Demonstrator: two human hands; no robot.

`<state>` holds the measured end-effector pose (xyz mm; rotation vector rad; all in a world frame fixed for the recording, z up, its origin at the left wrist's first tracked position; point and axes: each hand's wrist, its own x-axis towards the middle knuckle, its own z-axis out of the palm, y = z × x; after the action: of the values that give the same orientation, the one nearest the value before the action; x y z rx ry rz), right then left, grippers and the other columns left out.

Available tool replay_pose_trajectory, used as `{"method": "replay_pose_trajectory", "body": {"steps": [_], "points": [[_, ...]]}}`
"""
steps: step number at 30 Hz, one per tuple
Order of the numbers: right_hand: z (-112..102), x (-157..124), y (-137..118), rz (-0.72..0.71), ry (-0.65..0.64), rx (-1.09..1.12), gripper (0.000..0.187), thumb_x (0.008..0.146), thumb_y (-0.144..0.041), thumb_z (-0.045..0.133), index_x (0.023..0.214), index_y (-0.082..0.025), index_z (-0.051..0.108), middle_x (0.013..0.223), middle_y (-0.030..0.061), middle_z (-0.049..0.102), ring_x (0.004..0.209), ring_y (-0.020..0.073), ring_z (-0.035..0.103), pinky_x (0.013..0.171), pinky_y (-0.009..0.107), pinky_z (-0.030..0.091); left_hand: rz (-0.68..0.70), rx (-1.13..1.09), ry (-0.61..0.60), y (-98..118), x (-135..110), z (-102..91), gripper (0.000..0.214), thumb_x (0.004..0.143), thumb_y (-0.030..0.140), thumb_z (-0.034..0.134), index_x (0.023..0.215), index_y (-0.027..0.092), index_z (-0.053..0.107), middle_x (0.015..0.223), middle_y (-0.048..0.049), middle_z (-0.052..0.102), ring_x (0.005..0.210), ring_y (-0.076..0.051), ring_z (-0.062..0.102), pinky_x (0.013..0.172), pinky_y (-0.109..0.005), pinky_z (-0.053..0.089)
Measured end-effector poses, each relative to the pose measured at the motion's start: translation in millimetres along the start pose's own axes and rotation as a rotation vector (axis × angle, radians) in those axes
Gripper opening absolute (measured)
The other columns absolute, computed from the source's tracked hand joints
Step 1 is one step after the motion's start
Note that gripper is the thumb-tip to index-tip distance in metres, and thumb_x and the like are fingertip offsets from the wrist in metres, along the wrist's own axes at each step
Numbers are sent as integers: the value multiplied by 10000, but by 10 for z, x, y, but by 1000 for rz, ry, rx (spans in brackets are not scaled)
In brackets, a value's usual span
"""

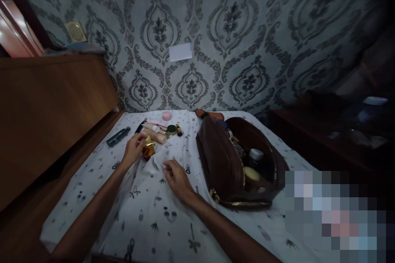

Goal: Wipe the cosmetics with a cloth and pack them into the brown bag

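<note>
My left hand (133, 149) curls over a small amber bottle (148, 150) with a gold cap, lying on the white printed bedsheet (160, 222); the fingers touch its top. My right hand (176, 178) rests on the sheet just right of it, fingers bent and pinching a fold of cloth. Beyond the hands lie several cosmetics: beige tubes (154, 132), a pink jar (167, 115), a dark green round pot (172, 130) and a dark spray bottle (118, 137). An open brown toiletry bag (225, 168) stands at the right, with bottles inside.
A wooden bed board (46, 119) runs along the left side. Patterned wallpaper (231, 28) with a white switch plate (180, 51) closes the far end. A dark side table (333, 131) with small items stands at the right.
</note>
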<state>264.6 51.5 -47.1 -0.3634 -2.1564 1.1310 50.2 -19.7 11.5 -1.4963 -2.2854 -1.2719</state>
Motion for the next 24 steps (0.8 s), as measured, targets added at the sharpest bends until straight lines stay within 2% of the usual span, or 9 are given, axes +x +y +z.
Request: {"method": "replay_pose_trajectory", "body": {"steps": [7, 14, 17, 20, 22, 24], "points": [[11, -20, -13, -4, 1, -19, 245, 837, -80, 470, 1012, -186, 604, 938, 59, 609, 816, 179, 599, 770, 306, 497, 195, 81, -143, 91, 185, 300, 204, 899, 263, 446, 955, 178, 623, 968, -75, 639, 964, -231, 569, 876, -373, 452], [-4, -2, 0, 5, 1, -18, 251, 814, -53, 475, 976, -190, 608, 925, 49, 602, 833, 171, 580, 759, 291, 482, 289, 154, -230, 208, 314, 633, 211, 912, 197, 424, 952, 159, 627, 938, -92, 598, 923, -246, 547, 869, -405, 442], [-11, 3, -2, 9, -7, -9, 236, 818, -67, 467, 971, -180, 608, 918, 56, 602, 818, 176, 581, 741, 296, 485, 302, 172, -246, 244, 312, 654, 211, 925, 201, 420, 928, 160, 626, 930, -93, 588, 911, -241, 547, 858, -396, 446], [-15, 9, 3, 17, 31, 13, 226, 818, -79, 470, 965, -193, 600, 909, 51, 614, 808, 177, 587, 752, 308, 489, 326, 169, -263, 310, 265, 590, 230, 949, 216, 403, 959, 163, 626, 958, -96, 605, 943, -236, 558, 870, -383, 453], [-14, 14, 15, 46, 70, 69, 217, 811, -84, 468, 952, -206, 579, 878, 35, 621, 781, 173, 597, 727, 303, 496, 393, 175, -327, 363, 191, 528, 252, 968, 241, 392, 995, 170, 632, 992, -98, 625, 975, -229, 571, 887, -370, 460], [-11, 22, 36, 113, 94, 163, 184, 815, -96, 447, 918, -212, 547, 814, 13, 621, 706, 159, 604, 658, 284, 500, 484, 215, -447, 401, 75, 466, 272, 982, 286, 401, 1019, 184, 650, 1000, -96, 647, 994, -227, 588, 916, -373, 462]]}}
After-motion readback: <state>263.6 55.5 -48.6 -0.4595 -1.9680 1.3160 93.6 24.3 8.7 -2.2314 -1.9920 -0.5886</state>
